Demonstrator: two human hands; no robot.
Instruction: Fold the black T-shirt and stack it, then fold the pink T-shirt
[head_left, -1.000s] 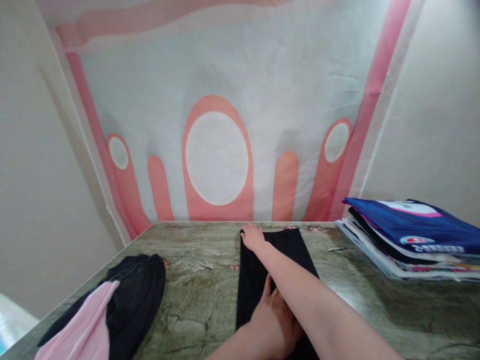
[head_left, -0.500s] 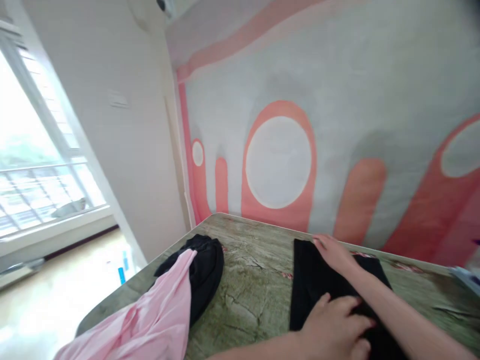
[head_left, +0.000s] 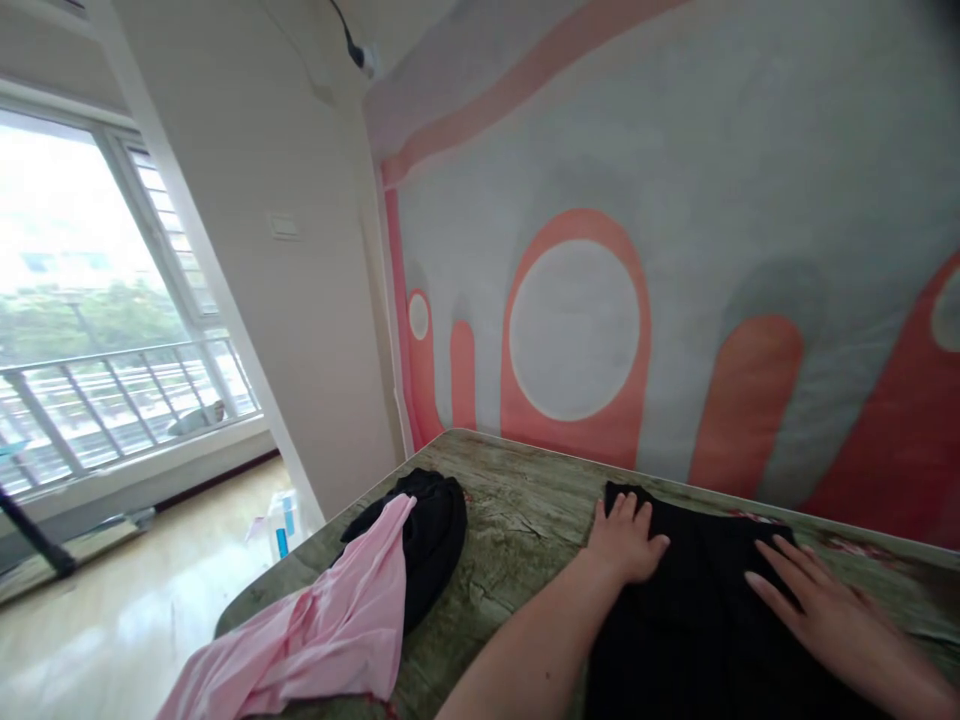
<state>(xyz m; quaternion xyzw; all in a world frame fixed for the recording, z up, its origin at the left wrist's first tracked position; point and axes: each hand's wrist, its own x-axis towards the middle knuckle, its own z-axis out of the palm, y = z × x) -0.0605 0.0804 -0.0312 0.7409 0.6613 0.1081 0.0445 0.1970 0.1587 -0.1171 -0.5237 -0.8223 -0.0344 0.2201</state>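
Left hand: Left hand (head_left: 624,538) lies palm down, fingers spread, at the far left corner of the black cloth (head_left: 694,600), apparently to steady that edge.
Right hand: Right hand (head_left: 814,598) reaches across the cloth's right side, fingers parted and pinching nothing visible; how firmly it presses, one cannot tell.
Black cloth: It lies flat on the wood-patterned table (head_left: 502,575) beneath both hands, a placement that likely lets the surface support it.
Pink cloth: The pink cloth (head_left: 341,640) drapes partly over a dark bundle (head_left: 442,525), well apart from the hands.
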